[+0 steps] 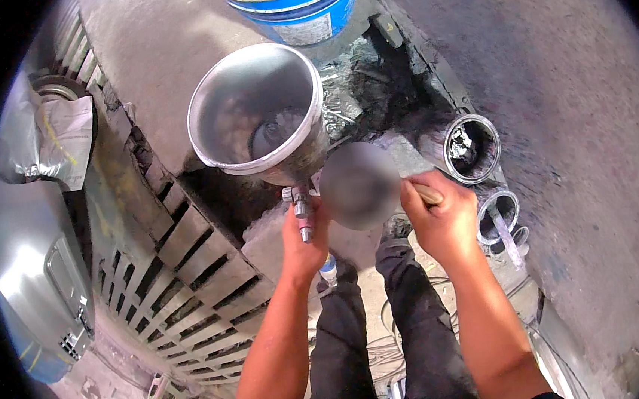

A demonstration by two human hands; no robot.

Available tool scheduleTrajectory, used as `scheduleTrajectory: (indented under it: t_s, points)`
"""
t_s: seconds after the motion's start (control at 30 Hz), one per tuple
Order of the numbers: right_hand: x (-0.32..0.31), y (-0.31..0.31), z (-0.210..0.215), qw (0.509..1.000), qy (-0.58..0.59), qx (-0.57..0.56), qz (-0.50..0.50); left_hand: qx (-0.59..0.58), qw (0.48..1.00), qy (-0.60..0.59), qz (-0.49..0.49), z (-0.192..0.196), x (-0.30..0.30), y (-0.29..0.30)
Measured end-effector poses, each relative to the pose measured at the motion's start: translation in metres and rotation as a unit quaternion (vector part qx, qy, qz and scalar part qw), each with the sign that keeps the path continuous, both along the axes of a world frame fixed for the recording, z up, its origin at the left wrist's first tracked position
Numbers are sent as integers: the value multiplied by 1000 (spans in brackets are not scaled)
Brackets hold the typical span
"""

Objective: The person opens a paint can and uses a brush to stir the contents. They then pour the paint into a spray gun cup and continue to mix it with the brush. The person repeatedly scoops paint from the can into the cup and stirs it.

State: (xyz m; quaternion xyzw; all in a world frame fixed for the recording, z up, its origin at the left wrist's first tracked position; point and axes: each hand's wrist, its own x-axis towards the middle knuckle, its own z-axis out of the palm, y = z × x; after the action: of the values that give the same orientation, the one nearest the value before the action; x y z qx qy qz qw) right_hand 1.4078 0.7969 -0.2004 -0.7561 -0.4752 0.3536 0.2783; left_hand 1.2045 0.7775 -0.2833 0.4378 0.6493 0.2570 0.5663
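Observation:
My left hand (304,238) is closed around a spray gun (299,201), whose metal knobs and hose fitting show at the fingers. Beyond it stands a large bucket (213,129) with a white rim and a silver-coated inside. My right hand (444,208) is closed on a tool with a light wooden handle (429,194). A round blurred patch between the hands hides the tool's other end and part of the spray gun.
A blue pail (306,24) stands at the far side. Paint-smeared open cans (490,157) are at the right, one holding a stirring stick (503,230). Slatted floor grating (187,232) runs along the left, near a silver car panel (35,255). Hoses lie by my feet.

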Motion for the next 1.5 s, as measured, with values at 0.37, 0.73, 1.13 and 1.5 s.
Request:
scheduleTrajectory:
  t_s: [0.37,0.73,1.13,1.5]
  points:
    - [0,3,-3,999,-19,29,35,19,1000,-2,-19,0,6,1]
    - [-7,3,2,999,3,22,37,-13,1000,-5,-21,-8,5,4]
    - [-6,-15,8,993,-21,44,112,-17,998,3,-55,2,2,16]
    - [2,-6,12,968,-35,58,242,-76,992,-22,-97,9,2,36]
